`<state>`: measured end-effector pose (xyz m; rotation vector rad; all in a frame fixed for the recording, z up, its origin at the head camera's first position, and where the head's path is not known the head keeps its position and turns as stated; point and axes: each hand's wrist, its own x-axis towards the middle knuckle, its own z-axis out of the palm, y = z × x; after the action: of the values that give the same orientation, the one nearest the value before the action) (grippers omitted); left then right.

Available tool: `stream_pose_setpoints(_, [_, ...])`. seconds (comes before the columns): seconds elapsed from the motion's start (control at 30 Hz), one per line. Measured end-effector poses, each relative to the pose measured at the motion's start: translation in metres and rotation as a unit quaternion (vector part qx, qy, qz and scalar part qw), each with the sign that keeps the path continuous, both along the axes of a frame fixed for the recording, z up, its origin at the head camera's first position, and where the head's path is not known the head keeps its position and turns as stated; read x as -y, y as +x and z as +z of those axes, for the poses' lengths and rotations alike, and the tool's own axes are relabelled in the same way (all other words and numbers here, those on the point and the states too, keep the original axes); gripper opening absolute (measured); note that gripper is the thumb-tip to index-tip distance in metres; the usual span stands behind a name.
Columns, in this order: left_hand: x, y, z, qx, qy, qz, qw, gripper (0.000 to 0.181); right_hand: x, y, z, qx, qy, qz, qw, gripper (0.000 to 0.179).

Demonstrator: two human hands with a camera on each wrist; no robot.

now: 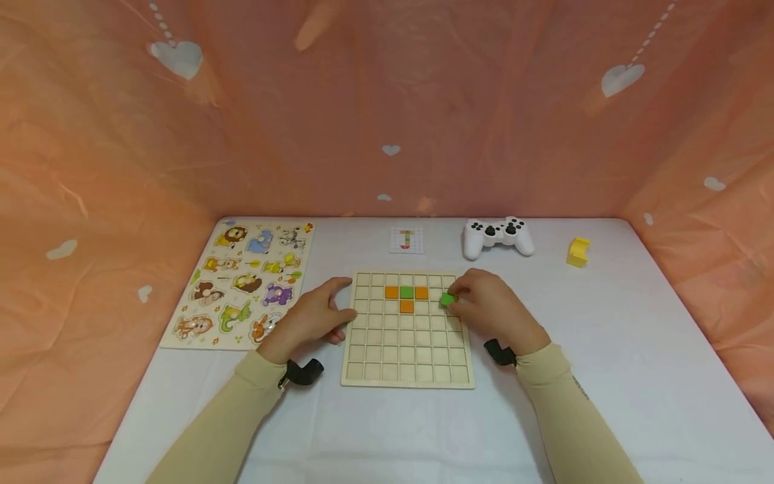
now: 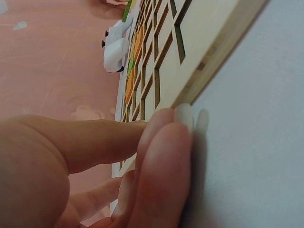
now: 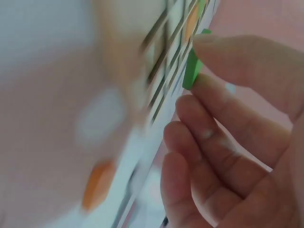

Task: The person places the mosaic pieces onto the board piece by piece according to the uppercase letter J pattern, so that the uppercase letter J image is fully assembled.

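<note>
Head view: we've four tiles [image 1: 406, 292] in toward the board's [image 1: 345, 363] twelve o'clock, most cells [image 1: 390, 338] bare; at two o'clock our right hand [image 1: 492, 304] pinches a green tile [image 1: 447, 300], unplaced, while our left hand [image 1: 311, 316], fingers apart, touches the nine o'clock edge.

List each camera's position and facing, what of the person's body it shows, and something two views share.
Head: worn on the head, facing forward and down at the wooden grid board; left hand, right hand and sleeves show.
Left wrist: worn there, facing the board's edge; the left hand shows close up, with part of the right hand at the top.
Right wrist: worn there, facing a green tile; the right hand shows, pinching it.
Shared: head and left wrist show the game controller.
</note>
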<state>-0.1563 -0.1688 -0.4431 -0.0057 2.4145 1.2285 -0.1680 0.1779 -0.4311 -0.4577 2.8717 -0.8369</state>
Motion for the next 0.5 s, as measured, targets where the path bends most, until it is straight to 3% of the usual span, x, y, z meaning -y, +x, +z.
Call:
stream_pose_setpoints(0.2, [0.0,0.0,0.001,0.002,0.003,0.002,1.0,0.077,0.031,-0.001,0.0,-0.012,0.001,0.052,0.9986,0.021])
stream_pose_setpoints(0.5, [0.0,0.002,0.001,-0.004,0.006,0.0,1.0,0.076,0.056,0.012,-0.002,-0.031,0.024,0.101,0.9941,0.021])
